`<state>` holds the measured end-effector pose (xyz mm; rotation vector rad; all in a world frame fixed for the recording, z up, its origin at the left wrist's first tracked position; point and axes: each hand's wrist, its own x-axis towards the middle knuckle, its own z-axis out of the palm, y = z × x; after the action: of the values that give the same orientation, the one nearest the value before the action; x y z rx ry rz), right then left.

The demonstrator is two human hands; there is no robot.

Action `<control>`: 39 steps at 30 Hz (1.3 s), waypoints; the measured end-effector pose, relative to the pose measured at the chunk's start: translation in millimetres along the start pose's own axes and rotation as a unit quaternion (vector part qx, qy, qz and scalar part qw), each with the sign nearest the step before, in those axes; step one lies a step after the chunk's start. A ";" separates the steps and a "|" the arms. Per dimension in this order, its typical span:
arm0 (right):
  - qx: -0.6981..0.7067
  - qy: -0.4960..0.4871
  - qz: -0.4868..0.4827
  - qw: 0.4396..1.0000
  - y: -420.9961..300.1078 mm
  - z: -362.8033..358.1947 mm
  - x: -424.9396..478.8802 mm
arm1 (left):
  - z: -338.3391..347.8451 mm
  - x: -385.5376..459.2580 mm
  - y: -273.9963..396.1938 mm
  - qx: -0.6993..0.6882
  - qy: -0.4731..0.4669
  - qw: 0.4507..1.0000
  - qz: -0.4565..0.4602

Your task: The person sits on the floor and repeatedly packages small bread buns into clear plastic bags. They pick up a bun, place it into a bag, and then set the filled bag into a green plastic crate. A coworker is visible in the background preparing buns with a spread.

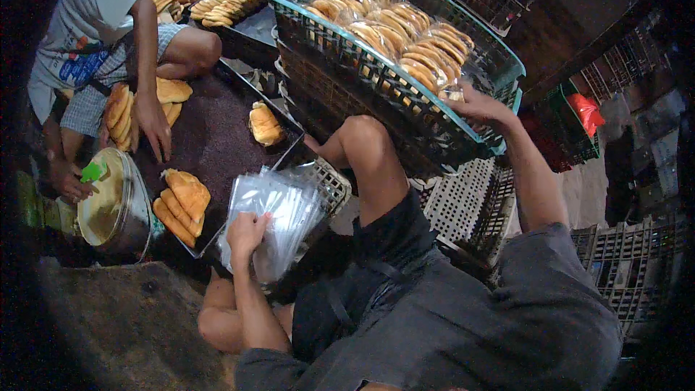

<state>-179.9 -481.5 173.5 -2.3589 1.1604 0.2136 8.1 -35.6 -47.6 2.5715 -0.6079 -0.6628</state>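
My left hand (247, 236) grips a fanned stack of clear plastic bags (277, 212), thumb on top, over the near edge of a dark tray (212, 114). My right hand (478, 104) reaches over the rim of a teal plastic crate (347, 49) and touches a packed bread at its near end; the fingertips are partly hidden, so its hold cannot be told. Rows of bagged flat breads (412, 38) fill much of the crate. On the tray lie stacked bread pieces (184, 201) near my left hand and a single bread roll (266, 124) near the far edge.
A co-worker sits at the left, one hand (155, 122) by stacked breads (120, 114), the other holding a green tool (94, 171) over a round tub (103, 201). Piled breads (231, 0) lie beyond. Crates (461, 195) stand beneath and right; a red bag (586, 113) is in one.
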 end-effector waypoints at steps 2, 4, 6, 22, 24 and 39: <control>-0.314 0.143 -0.072 0.936 -67.5 -5.3 -10.8 | -17.7 -8.4 1.9 -0.074 -0.006 0.997 0.012; -0.165 0.231 -0.294 0.913 -138.1 10.7 -16.8 | -40.2 -27.7 6.2 -0.207 -0.007 0.978 0.019; -0.031 0.109 -0.546 0.830 -191.9 66.7 -17.1 | -44.8 -25.2 24.1 -0.201 0.101 0.969 0.105; 0.434 -0.252 -0.358 0.788 -283.9 216.5 -101.5 | -76.0 -25.8 -40.1 -0.809 0.366 0.454 0.072; 0.384 -0.250 -0.402 0.793 -303.5 223.8 -106.6 | -84.6 -39.3 -53.8 -0.756 0.476 0.448 0.018; 0.067 -0.138 -0.478 0.865 -336.0 354.7 26.6 | -113.5 -63.8 -75.3 -0.592 0.652 0.473 -0.035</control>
<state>125.1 -151.0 -19.3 -2.3737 -0.1907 0.1025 40.8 89.7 29.0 1.0305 0.4431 0.7624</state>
